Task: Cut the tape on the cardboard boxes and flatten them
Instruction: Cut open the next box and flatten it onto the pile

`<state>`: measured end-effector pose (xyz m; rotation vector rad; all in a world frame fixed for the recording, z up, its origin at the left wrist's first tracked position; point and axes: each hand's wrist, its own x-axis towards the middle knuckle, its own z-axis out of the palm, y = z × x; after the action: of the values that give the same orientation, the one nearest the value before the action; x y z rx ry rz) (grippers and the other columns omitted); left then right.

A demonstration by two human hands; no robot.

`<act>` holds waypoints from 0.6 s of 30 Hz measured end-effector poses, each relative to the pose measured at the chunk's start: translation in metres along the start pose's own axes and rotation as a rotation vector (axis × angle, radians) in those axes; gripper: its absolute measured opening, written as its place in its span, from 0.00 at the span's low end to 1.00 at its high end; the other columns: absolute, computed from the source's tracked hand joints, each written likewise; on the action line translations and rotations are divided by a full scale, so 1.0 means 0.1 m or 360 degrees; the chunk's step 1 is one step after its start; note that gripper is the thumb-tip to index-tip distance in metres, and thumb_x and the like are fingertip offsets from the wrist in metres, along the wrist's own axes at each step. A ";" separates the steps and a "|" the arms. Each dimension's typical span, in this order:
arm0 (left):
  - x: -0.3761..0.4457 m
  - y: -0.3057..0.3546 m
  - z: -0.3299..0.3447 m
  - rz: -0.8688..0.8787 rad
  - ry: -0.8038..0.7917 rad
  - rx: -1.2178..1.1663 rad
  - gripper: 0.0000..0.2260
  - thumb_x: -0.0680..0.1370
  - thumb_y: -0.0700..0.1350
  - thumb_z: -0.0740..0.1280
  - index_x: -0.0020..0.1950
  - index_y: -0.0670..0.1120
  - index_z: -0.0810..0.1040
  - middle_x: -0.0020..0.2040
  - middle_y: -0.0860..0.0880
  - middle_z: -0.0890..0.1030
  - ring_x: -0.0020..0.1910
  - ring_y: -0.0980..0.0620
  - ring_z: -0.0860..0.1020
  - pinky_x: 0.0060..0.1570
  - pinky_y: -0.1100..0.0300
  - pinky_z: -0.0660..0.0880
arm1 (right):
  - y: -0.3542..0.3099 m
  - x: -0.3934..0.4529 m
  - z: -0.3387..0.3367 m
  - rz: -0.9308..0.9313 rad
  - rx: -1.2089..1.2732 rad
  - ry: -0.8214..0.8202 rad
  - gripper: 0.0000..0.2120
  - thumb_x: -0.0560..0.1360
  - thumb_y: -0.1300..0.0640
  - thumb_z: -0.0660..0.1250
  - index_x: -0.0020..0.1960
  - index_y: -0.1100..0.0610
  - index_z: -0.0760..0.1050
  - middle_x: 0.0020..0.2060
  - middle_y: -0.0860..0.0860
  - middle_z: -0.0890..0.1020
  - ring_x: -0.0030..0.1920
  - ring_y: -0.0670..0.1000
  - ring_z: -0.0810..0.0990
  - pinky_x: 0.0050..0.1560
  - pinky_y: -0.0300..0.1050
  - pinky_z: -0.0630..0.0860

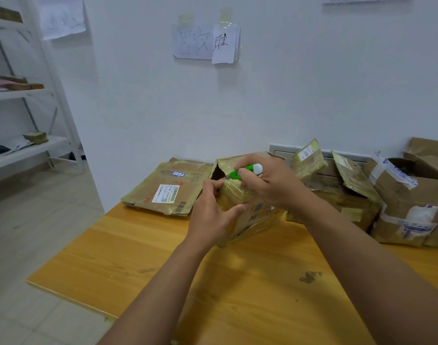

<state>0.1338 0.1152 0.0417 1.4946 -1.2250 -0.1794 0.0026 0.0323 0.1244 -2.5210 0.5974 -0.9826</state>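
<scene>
Fingers (248,175) curled around green cutter (245,171)

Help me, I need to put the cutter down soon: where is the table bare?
Bare: the near table, in front of the held box, and its left edge below the flattened box. Crowded: the far right, piled with boxes.

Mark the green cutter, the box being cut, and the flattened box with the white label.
green cutter (246,170), head view, on its green handle.
box being cut (259,215), head view, on its front face below the right hand.
flattened box (148,188), head view, on bare cardboard left of its white label.
</scene>
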 end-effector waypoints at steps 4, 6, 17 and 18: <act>0.00 0.00 0.01 0.0000 -0.0008 0.0000 0.30 0.68 0.52 0.79 0.63 0.47 0.70 0.53 0.66 0.70 0.57 0.57 0.75 0.58 0.55 0.76 | 0.01 0.05 -0.01 0.0012 0.0021 -0.0047 0.08 0.77 0.52 0.60 0.47 0.50 0.78 0.35 0.55 0.83 0.38 0.57 0.81 0.38 0.54 0.77; 0.00 0.00 0.01 0.0010 0.0007 0.0017 0.32 0.68 0.54 0.79 0.65 0.46 0.69 0.59 0.59 0.73 0.61 0.55 0.74 0.60 0.54 0.75 | 0.02 0.05 -0.02 -0.0017 0.0020 -0.0039 0.08 0.76 0.52 0.60 0.47 0.50 0.78 0.36 0.55 0.83 0.38 0.58 0.81 0.38 0.52 0.76; 0.06 -0.04 0.00 0.0033 0.0050 0.0118 0.39 0.67 0.56 0.79 0.73 0.50 0.64 0.61 0.58 0.69 0.58 0.59 0.70 0.51 0.68 0.72 | -0.05 0.18 -0.06 0.0088 -0.0105 -0.0271 0.09 0.76 0.50 0.60 0.49 0.48 0.79 0.37 0.53 0.84 0.41 0.57 0.82 0.44 0.58 0.79; 0.07 -0.04 0.00 0.0036 0.0059 0.0129 0.40 0.67 0.56 0.79 0.74 0.50 0.64 0.61 0.56 0.70 0.58 0.59 0.70 0.51 0.67 0.72 | -0.06 0.20 -0.08 0.0112 -0.0097 -0.0300 0.08 0.77 0.51 0.61 0.49 0.48 0.79 0.38 0.51 0.84 0.42 0.56 0.82 0.45 0.58 0.79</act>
<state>0.1388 0.1093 0.0421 1.5466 -1.2317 -0.0872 0.0121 0.0261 0.1439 -2.5886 0.6620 -0.7021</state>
